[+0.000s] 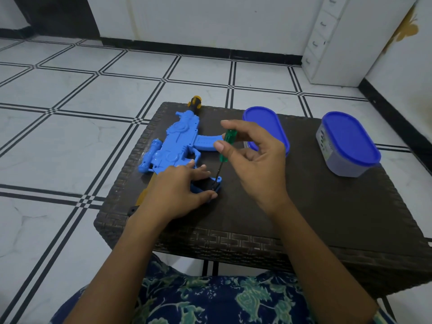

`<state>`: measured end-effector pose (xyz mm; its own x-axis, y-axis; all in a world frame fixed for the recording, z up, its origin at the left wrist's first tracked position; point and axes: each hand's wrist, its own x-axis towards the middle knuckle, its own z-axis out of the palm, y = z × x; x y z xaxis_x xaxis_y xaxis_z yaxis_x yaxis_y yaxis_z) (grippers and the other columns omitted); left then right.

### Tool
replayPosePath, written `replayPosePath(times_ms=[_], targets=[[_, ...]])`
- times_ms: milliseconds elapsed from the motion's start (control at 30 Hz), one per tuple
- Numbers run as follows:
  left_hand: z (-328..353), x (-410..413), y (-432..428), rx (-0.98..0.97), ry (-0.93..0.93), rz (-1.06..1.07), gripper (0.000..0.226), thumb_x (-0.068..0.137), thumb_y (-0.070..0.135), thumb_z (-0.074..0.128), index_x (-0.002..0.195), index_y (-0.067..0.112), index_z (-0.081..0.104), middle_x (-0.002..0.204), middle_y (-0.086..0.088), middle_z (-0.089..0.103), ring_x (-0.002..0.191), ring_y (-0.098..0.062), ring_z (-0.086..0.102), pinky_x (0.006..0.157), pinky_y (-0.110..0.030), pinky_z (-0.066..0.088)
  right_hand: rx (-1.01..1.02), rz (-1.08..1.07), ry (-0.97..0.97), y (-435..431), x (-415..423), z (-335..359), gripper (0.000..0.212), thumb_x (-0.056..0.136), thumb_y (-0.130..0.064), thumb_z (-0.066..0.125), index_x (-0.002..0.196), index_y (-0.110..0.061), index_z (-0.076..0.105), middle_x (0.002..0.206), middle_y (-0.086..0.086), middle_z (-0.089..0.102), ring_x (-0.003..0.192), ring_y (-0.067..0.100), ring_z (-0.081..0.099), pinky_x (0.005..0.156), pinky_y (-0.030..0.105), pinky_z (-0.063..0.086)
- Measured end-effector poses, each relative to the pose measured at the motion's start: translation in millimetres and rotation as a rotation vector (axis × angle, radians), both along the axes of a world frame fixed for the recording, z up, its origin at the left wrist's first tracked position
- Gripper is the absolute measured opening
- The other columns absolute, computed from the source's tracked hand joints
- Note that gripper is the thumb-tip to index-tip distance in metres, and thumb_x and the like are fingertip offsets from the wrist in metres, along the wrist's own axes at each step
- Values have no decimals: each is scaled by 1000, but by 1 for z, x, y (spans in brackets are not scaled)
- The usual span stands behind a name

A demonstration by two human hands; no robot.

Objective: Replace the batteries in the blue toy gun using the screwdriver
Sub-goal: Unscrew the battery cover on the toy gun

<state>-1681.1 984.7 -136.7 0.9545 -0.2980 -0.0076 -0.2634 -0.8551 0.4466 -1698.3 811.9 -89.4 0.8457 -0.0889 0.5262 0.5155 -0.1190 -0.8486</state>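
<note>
The blue toy gun (177, 141) lies on its side on the dark woven table (304, 206), its black and yellow muzzle pointing away from me. My left hand (177, 192) rests on the gun's grip and holds it, thumb and fingers curled around the grip's lower end. My right hand (252, 155) pinches the green handle of the screwdriver (225, 146) between thumb and fingertips. The screwdriver stands nearly upright, its dark shaft reaching down to the grip end just beside my left fingers. The tip's contact point is too small to make out.
Two containers with blue lids stand on the table: one (266, 127) just behind my right hand, another (348, 143) at the right. The table sits on a white tiled floor (70, 127). A white drawer unit (332, 40) stands at the back right.
</note>
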Motion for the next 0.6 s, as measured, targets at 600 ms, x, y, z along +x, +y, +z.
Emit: replayPosePath(times_ms=[600], targets=[[3, -1, -3, -9, 4, 23, 73, 58, 74, 52, 124, 45, 58, 142, 13, 49, 135, -10, 40, 104, -42, 42, 20, -56, -6, -5, 1, 0, 27, 83, -1, 74, 108, -9, 69, 94, 7, 69, 92, 21, 67, 66, 43, 61]])
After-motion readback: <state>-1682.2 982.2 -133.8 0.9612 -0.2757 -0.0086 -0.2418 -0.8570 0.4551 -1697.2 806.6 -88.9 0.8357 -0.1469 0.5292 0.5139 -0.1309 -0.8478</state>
